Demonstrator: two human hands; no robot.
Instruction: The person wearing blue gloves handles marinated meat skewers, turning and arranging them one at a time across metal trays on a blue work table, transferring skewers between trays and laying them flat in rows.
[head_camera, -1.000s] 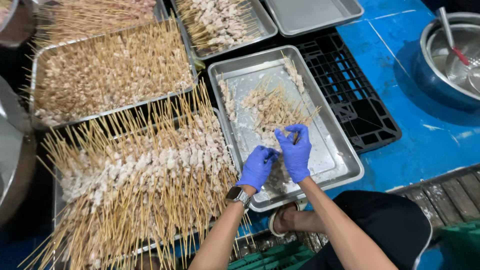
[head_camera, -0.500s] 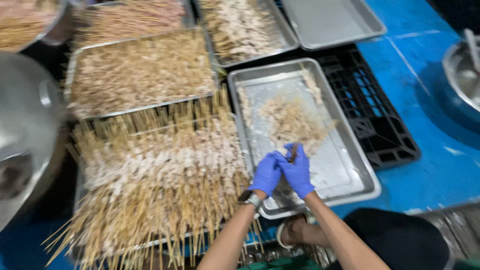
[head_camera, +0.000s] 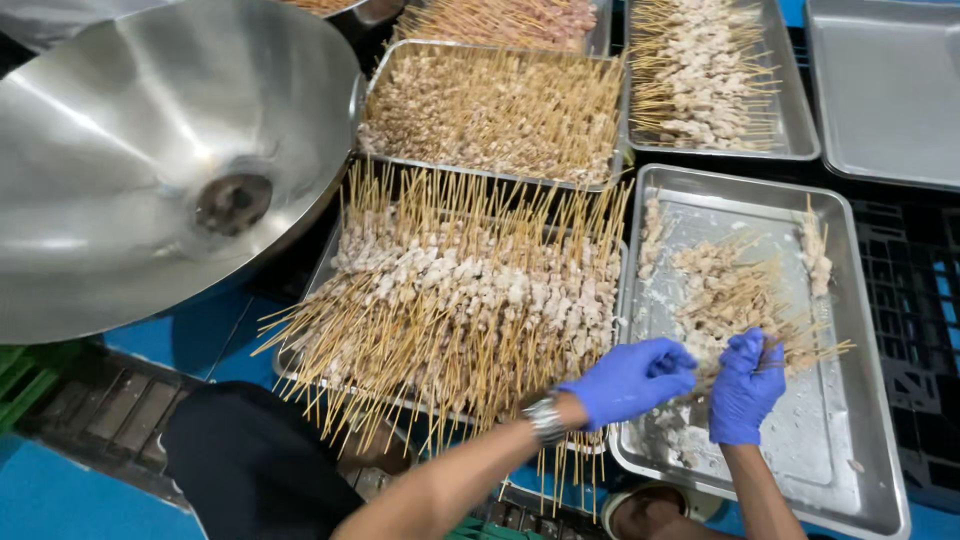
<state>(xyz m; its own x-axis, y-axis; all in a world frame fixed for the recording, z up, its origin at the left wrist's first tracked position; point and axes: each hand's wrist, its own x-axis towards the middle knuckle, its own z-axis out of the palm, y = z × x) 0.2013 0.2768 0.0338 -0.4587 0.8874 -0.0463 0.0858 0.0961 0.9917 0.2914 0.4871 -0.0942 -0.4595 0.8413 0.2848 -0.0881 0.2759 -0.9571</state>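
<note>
Below, blue-gloved hands, left (head_camera: 628, 380), right (head_camera: 745, 388), both closed on skewers (head_camera: 740, 300), over steel tray (head_camera: 850, 330).

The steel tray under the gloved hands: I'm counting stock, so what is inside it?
Inside the steel tray lie a loose bunch of meat skewers and pale residue. The right hand grips some sticks; the left hand hovers beside. What lies beneath both gloves is covered.

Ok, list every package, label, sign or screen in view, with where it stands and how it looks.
None in view: no package, label, sign or screen shows.
Only metal trays of skewers, a large steel bowl, a black crate, and two blue-gloved hands, left hand, right hand, over the near tray.
</note>
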